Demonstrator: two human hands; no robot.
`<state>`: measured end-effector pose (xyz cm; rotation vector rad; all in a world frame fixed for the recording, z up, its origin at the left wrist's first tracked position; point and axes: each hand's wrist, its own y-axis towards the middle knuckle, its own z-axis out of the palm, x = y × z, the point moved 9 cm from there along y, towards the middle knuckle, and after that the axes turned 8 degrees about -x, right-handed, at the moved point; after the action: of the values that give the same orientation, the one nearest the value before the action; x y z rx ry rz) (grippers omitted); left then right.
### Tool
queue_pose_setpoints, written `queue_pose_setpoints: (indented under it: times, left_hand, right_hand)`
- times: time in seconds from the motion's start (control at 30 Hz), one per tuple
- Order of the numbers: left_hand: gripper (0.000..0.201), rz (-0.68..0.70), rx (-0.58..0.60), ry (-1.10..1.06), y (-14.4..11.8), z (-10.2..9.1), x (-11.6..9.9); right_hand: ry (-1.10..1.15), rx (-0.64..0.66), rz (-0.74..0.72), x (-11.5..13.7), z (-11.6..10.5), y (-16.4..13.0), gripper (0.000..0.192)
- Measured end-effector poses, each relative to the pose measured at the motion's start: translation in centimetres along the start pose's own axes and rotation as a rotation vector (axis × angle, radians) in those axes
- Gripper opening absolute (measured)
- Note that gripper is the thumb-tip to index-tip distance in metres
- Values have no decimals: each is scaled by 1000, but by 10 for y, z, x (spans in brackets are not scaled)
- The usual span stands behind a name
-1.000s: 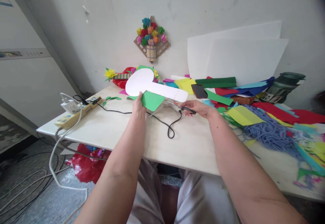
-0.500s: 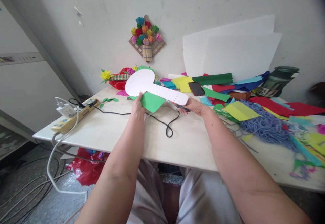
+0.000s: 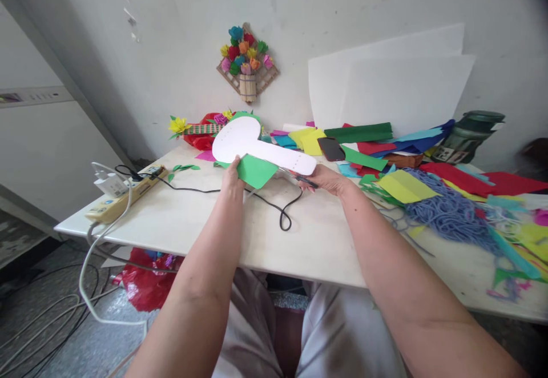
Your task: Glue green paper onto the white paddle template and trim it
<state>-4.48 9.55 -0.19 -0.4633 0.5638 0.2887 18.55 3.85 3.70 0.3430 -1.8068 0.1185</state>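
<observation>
On the left end of the table [image 3: 274, 246] lies a power strip [image 3: 128, 198], with paper leaves [image 3: 192, 167] just right of it. Mid-table is probably a lamp [image 3: 240, 141], a paper sheet [image 3: 257, 171] before it, scissors [image 3: 309, 182] at the sheet's right. Behind the scissors lies a phone [image 3: 331, 149]; farther right, yarn [image 3: 449, 212], a bottle [image 3: 464, 141] behind it. A flower basket [image 3: 246, 68] hangs on the wall [image 3: 171, 52].

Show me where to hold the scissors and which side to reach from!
Probably best by the dark handles, from the right: the right hand has that end, and the metal blades point left toward the green paper.
</observation>
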Motion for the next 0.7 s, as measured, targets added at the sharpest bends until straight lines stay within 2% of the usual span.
queue_pose_setpoints:
  times: [0.2, 0.7]
  left_hand:
    - [16, 14, 7, 13, 4, 0, -2]
    - [11, 12, 11, 9, 3, 0, -3]
  right_hand:
    - [2, -19, 3, 1, 0, 0, 39]
    - [25, -28, -3, 5, 1, -2, 29]
